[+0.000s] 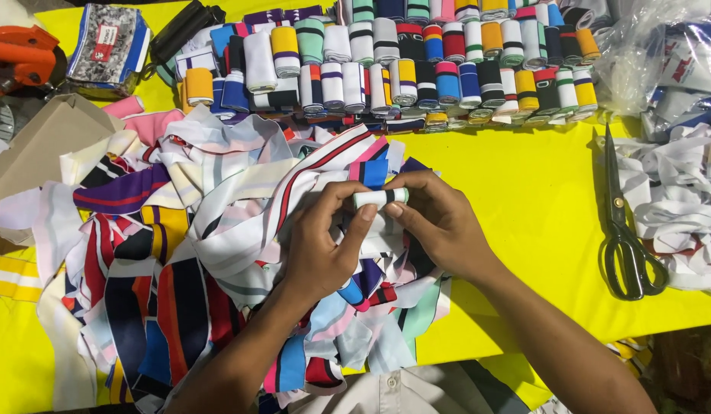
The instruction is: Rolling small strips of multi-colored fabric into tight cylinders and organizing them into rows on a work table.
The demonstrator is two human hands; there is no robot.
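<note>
A small roll of white ribbed fabric with green and black stripes (380, 198) is held between both hands above a heap of loose striped fabric strips (202, 253). My left hand (321, 245) pinches the roll's left end with thumb and fingers. My right hand (440, 222) grips its right end, the thumb under the roll. The loose tail of the strip hangs down between the hands into the heap.
Rows of finished rolled strips (417, 69) in several colours line the back of the yellow table (524, 199). Black scissors (625, 230) lie at the right beside white fabric scraps (677, 192). A plastic bag (669, 54) sits back right, an orange tool (22, 54) back left.
</note>
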